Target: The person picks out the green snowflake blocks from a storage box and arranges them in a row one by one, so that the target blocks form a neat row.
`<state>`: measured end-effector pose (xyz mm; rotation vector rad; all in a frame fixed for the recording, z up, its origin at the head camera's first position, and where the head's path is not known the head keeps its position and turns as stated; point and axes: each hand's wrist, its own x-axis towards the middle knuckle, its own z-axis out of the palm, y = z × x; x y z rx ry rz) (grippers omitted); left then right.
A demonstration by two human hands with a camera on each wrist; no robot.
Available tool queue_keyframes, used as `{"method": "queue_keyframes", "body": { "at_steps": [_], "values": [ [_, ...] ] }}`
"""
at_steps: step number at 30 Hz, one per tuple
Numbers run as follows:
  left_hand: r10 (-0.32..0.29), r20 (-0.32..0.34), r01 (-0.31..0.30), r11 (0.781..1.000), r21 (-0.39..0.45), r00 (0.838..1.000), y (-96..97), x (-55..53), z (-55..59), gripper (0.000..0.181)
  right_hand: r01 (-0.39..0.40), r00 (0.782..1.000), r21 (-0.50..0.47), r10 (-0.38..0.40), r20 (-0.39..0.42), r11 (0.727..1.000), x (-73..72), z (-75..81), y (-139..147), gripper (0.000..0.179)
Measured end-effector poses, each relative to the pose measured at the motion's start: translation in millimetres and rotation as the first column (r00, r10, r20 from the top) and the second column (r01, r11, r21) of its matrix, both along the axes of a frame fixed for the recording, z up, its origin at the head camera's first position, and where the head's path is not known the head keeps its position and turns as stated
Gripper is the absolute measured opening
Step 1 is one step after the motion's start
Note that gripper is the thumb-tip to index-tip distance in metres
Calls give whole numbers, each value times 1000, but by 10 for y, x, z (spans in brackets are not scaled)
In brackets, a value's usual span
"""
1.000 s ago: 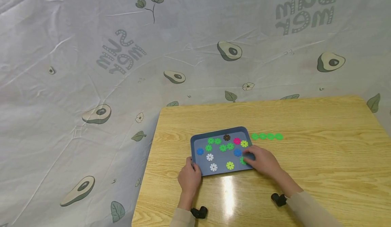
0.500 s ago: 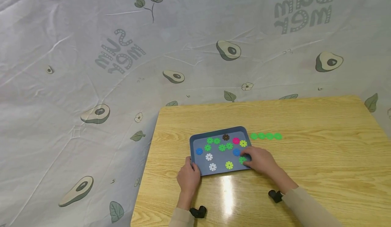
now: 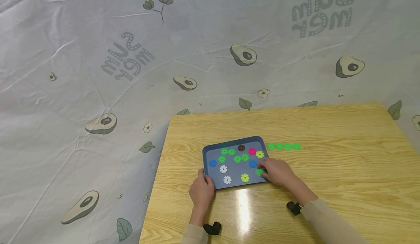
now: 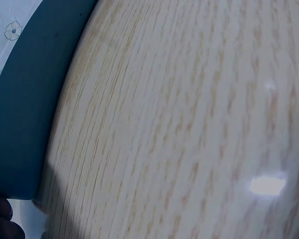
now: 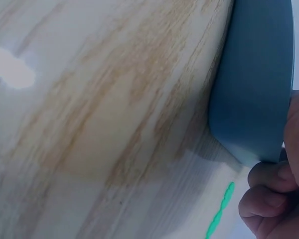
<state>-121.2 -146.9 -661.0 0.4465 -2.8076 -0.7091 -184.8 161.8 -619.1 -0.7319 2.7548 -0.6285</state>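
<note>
My left hand (image 3: pixel 201 191) grips the near left corner of a shallow blue-grey tray (image 3: pixel 233 142) on the table. My right hand (image 3: pixel 278 171) reaches over the tray's near right corner. Its thumb and index finger are parted, tips right at a green notched plastic disc (image 3: pixel 259 172) lying in the tray. Beyond those fingertips lies a blue disc (image 3: pixel 252 163). In the right wrist view the other fingers (image 5: pixel 266 201) curl beside the tray wall (image 5: pixel 254 74); the disc is hidden there. The left wrist view shows the tray's outer wall (image 4: pixel 35 99) and dark fingertips below.
More notched discs lie flat in the tray: several green, two white (image 3: pixel 227 179), two yellow-green (image 3: pixel 244 178), another blue (image 3: pixel 213 163), one pink (image 3: pixel 252 151) and one brown (image 3: pixel 241 147). Right of the tray, a row of green discs (image 3: pixel 283 146) lies on the wooden table (image 3: pixel 344 171).
The right thumb and index finger have come slightly lower and closer about the green disc. The left hand keeps its hold on the tray. The whole head view has shifted a little.
</note>
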Motion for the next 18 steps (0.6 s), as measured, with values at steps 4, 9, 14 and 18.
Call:
{"method": "queue_keyframes", "body": {
  "at_steps": [4, 9, 14, 18],
  "values": [
    [-7, -7, 7, 1000, -6, 1000, 3, 0, 15, 23, -19, 1000, 14, 19, -4, 1000, -11, 13, 9, 20],
    [-4, -6, 4, 1000, -13, 1000, 2, -4, 21, 21, -6, 1000, -13, 6, 12, 1000, -24, 19, 18, 22],
    [0, -4, 0, 1000, -17, 1000, 7, -9, 23, 21, 21, 997, -86, -15, 73, 996, -43, 50, 50, 21],
    [2, 5, -2, 1000, -14, 1000, 7, -14, 16, 22, 19, 994, -150, -3, 108, 988, -65, 49, 75, 18]
  ]
}}
